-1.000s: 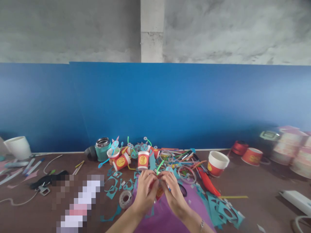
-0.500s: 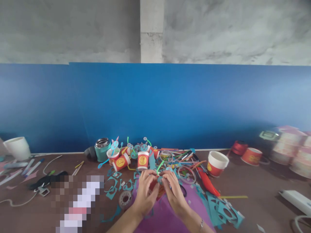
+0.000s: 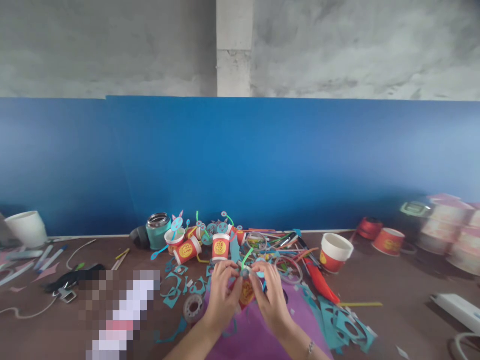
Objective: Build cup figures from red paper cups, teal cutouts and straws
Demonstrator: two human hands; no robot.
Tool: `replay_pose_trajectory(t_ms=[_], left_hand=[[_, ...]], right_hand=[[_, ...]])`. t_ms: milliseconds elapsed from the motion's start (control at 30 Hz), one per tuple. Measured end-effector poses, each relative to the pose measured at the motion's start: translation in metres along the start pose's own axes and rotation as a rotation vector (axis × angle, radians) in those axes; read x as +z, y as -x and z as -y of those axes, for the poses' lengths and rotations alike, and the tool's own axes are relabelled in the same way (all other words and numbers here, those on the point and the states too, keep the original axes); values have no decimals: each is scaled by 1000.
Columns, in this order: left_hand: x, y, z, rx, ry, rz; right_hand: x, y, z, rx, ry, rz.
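Observation:
My left hand [image 3: 226, 292] and my right hand [image 3: 269, 291] face each other above a purple sheet [image 3: 258, 340]. Between their fingertips is a small dark grey-blue round piece [image 3: 245, 273], pinched from both sides. A bent green straw [image 3: 247, 256] rises just behind it. Right below the fingers stands a red paper cup [image 3: 247, 294] with a yellow emblem, its sides partly hidden by my hands. A light blue paper shape [image 3: 261, 267] shows behind the right fingers.
Decorated paper cups [image 3: 220, 247] and a teal thermos [image 3: 158, 232] line the wall side. Blue paper scraps [image 3: 343, 325], a tape roll [image 3: 193, 308] and red-handled scissors [image 3: 320, 282] lie around the sheet. Stacked white-rimmed cups [image 3: 335, 252] stand to the right.
My fingers have spread a little and shifted slightly, so the small round piece and the red cup's emblem show more clearly. Everything else stays in place.

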State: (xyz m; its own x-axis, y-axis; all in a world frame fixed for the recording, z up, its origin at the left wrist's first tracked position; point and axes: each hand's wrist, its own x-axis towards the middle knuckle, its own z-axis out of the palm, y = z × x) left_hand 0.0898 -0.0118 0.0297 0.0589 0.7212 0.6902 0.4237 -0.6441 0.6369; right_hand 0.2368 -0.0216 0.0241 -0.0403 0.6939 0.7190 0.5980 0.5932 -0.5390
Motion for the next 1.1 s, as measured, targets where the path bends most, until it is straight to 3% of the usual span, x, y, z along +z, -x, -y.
replay_pose_trajectory(t_ms=[267,1100], left_hand=[[2,2,-2,28,-114,14],[-2,5,-3,73,-201,91]], right_hand=[[-3,2,1,-81,191,-2],[-6,-4,6,-89,88,59]])
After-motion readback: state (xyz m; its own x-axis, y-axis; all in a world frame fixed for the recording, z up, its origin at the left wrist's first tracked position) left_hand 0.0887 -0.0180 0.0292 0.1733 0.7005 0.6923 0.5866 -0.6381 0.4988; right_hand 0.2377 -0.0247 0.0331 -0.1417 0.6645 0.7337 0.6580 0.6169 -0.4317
